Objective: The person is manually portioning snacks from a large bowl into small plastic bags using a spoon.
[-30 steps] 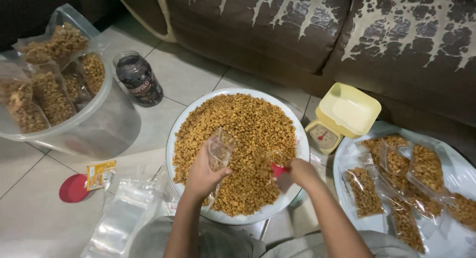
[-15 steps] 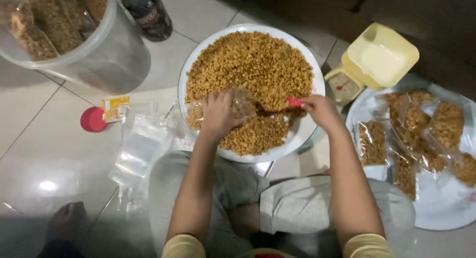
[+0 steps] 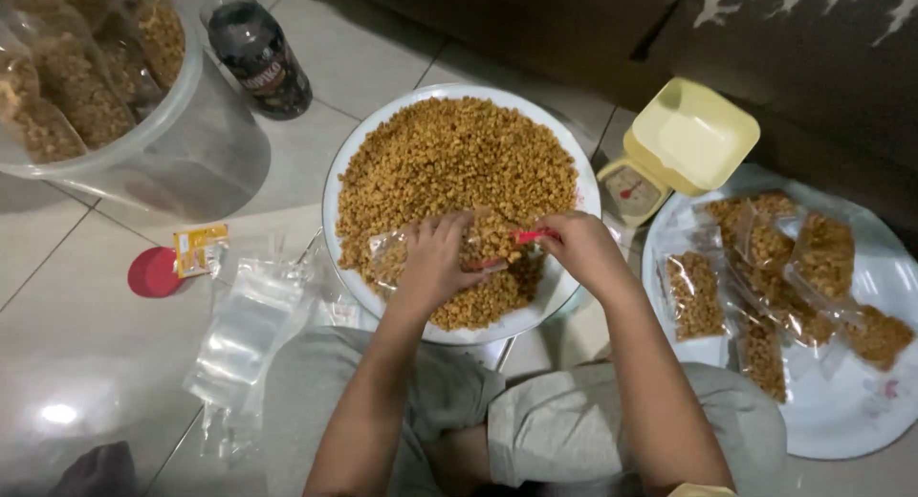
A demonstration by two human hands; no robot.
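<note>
Glossy floor tiles [image 3: 86,296] — clear, crinkly plastic bag [image 3: 406,253] — smooth tray [image 3: 330,196].

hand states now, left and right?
Left hand: closed on a clear plastic bag, over the snack tray.
Right hand: closed on a red scoop.

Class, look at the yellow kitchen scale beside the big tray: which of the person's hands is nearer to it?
Right. The right hand works just left of the yellow kitchen scale, while the left hand is farther away over the snack tray.
</note>
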